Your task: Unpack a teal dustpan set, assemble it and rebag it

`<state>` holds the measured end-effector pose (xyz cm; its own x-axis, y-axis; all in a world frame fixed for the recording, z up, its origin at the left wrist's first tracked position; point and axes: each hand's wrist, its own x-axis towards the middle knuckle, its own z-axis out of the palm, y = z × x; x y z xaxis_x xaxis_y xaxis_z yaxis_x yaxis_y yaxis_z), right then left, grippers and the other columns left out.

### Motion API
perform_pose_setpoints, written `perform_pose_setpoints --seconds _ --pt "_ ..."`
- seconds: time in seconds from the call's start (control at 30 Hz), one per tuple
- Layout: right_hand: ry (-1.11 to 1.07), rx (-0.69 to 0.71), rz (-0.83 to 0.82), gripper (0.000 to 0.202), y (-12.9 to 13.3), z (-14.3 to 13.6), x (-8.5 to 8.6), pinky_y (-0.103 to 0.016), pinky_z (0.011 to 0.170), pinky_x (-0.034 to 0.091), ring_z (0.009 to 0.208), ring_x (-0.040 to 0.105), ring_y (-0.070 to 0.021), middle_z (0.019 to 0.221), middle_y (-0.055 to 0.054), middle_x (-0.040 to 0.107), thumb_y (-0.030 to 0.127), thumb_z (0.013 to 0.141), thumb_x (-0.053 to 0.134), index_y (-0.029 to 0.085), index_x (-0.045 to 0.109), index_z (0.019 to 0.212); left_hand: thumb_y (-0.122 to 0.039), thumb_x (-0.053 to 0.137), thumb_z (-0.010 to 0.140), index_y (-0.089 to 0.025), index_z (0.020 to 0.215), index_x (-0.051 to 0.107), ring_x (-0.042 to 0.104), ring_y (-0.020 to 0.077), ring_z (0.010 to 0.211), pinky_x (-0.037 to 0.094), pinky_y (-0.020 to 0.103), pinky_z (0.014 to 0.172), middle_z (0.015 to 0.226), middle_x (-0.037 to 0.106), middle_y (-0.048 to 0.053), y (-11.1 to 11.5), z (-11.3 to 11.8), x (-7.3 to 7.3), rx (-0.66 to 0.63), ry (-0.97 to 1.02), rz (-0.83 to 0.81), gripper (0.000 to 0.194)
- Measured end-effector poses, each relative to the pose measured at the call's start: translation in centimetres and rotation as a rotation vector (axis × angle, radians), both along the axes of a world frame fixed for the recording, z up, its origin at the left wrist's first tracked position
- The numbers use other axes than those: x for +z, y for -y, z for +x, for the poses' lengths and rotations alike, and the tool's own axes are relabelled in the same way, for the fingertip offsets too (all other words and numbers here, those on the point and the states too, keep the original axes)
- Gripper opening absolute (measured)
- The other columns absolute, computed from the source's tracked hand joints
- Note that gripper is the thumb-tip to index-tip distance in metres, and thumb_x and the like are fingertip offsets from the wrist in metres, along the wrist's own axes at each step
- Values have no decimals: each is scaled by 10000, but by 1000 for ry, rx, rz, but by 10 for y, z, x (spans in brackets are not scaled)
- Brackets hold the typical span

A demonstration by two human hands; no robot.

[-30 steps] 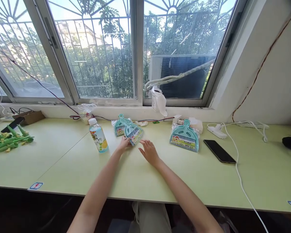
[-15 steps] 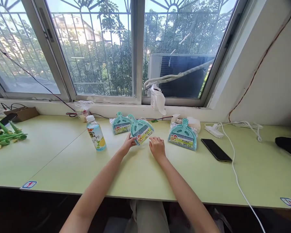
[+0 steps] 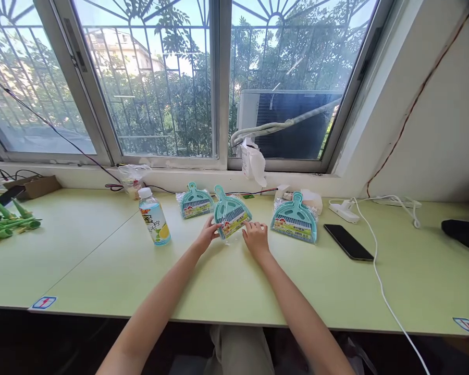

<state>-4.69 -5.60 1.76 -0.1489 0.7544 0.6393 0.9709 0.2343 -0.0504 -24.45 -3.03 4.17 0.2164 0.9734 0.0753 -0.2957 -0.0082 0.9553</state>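
Note:
A teal dustpan-and-brush set in clear wrap, with a yellow printed label, is tilted up between my hands at the middle of the table. My left hand grips its lower left corner, thumb and fingers closed on the edge. At the lower right edge, the bent fingers of my right hand close on the wrapping. A second dustpan set lies just behind to the left. To the right of my right hand lies a third dustpan set, also wrapped.
A drink bottle stands left of my left arm. On the right are a black phone, a white power strip and a white cable crossing the table edge. Green plant stems lie far left. A window sill bounds the back.
The held dustpan set has shifted slightly right and turned more upright. My right fingers have come from beside it onto its lower right edge.

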Motion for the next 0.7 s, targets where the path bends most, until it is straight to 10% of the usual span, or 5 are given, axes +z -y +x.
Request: perform_pose_setpoints --seconds 0.3,0.7 --pt "-221 -32 -144 280 -2 3 1 -339 813 319 962 554 -221 984 -104 684 275 943 398 184 655 1010 -160 692 659 -217 1153 487 659 157 798 543 304 705 975 676 31 -3 -9 2 -8 171 -59 539" --pt "-1368 291 -440 324 -22 7 -7 -294 630 513 627 616 -163 666 -35 652 487 802 560 169 622 801 -129 694 652 -283 1342 384 670 149 763 534 276 666 1092 662 34 0 -8 -2 -128 142 -46 772"
